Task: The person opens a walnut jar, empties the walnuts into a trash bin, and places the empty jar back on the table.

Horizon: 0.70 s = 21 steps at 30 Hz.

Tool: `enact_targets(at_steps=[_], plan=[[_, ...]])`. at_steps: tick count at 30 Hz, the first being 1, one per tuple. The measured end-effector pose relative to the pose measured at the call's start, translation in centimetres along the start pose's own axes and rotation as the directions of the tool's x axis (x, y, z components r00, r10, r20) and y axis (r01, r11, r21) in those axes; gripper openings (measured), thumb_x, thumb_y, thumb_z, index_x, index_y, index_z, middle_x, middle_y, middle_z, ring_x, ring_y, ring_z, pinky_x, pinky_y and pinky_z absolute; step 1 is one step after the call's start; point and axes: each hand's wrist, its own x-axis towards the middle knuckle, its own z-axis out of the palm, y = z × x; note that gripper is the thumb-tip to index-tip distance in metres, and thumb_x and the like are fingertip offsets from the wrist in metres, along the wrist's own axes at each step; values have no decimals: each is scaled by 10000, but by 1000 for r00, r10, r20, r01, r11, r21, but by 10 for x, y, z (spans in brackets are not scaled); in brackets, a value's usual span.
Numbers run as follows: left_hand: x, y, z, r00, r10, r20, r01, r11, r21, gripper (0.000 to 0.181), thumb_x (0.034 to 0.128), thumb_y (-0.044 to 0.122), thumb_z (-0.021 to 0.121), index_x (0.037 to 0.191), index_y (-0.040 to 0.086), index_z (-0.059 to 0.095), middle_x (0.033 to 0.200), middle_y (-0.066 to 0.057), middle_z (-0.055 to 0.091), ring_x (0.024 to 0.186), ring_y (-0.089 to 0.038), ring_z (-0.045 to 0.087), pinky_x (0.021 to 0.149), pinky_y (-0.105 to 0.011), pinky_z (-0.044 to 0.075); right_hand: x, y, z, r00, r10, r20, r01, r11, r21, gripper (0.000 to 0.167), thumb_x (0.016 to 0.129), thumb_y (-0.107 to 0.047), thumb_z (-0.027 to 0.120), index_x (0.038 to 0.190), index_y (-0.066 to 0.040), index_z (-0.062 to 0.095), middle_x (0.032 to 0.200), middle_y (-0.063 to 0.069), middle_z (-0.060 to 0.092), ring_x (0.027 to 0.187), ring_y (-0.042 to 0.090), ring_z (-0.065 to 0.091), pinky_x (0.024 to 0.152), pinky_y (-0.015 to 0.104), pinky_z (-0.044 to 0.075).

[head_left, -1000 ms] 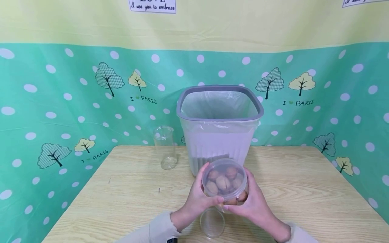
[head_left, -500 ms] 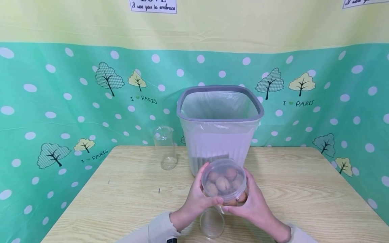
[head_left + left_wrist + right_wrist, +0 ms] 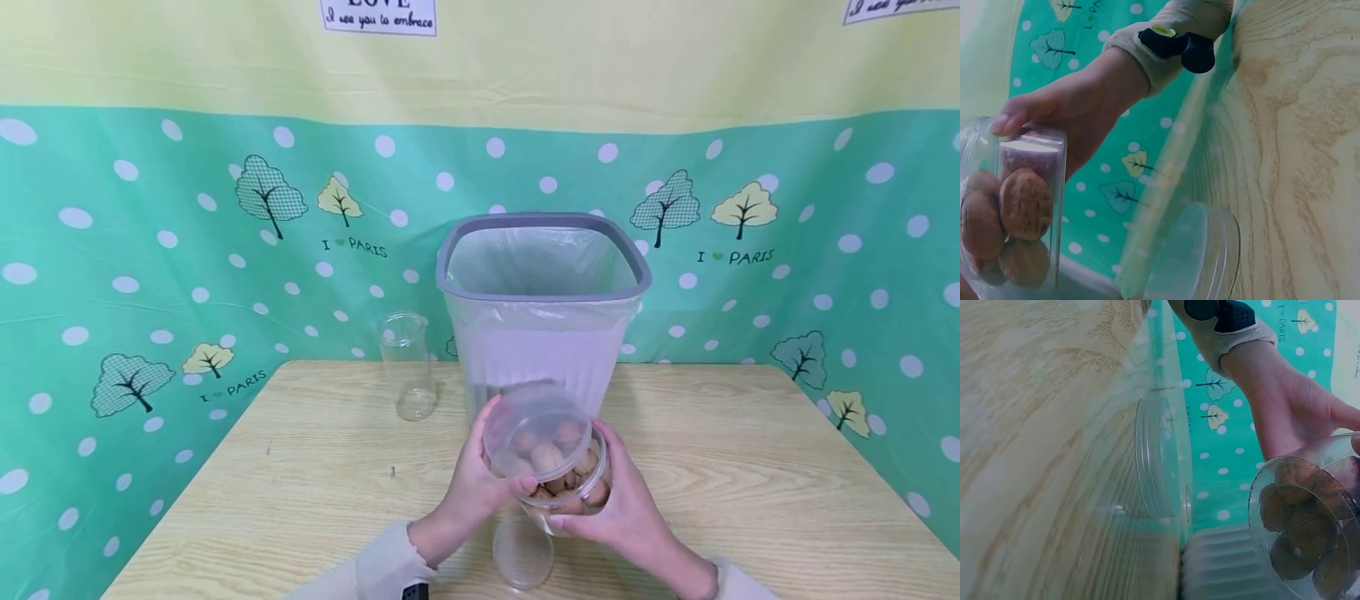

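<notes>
A clear plastic jar [image 3: 546,522] full of brown walnuts [image 3: 596,495] is held up above the table, tilted, in front of the bin. My right hand [image 3: 630,504] grips its right side, thumb at the near side. The jar's translucent lid [image 3: 538,425] sits off its mouth, shifted to the left and tilted. My left hand [image 3: 467,487] holds this lid by its edge, thumb on the near rim. Walnuts [image 3: 1025,203] show through the jar wall in the left wrist view. Below the jar, a second clear round lid [image 3: 522,557] lies on the table.
Behind the hands stands a bin [image 3: 536,346] with a grey rim and a plastic liner. To its left is a tall clear empty jar [image 3: 408,367]. A tiny dark speck [image 3: 392,472] lies on the wooden table [image 3: 322,500]. A green patterned cloth [image 3: 187,275] hangs behind.
My left hand has lifted the lid off the jar and shifted it up and left, uncovering part of the walnuts. The right hand with the jar has stayed nearly in place.
</notes>
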Motion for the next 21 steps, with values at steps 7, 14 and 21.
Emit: enact_targets(at_steps=[7, 14, 21], plan=[[-2, 0, -8, 999, -18, -43, 20, 999, 49, 1130, 659, 381, 845, 1499, 76, 154, 1491, -110, 324, 1330, -315, 339, 1091, -505, 250, -1, 2, -2, 1000, 2, 2, -2, 1000, -14, 1138, 529, -317, 926, 1455, -187, 278, 1363, 43, 475, 1173, 198, 482, 958, 327, 431], [-5, -3, -19, 999, -22, -45, 23, 1000, 18, 1078, 670, 263, 842, 1489, 59, 172, 1501, -159, 295, 1343, -370, 300, 1098, -523, 227, -3, 4, -6, 1000, 17, -1, -17, 999, -34, 1143, 523, -330, 926, 1453, -169, 280, 1338, 74, 496, 1163, 244, 503, 935, 466, 435], [-13, -3, -37, 994, -72, -83, 75, 996, 37, 1067, 646, 107, 835, 1490, 74, 183, 1499, -117, 300, 1343, -261, 320, 1101, -362, 272, -7, 10, -13, 1000, 12, -20, -13, 998, -54, 1133, 529, -305, 926, 1454, -196, 282, 1363, 64, 480, 1198, 233, 469, 971, 177, 348]])
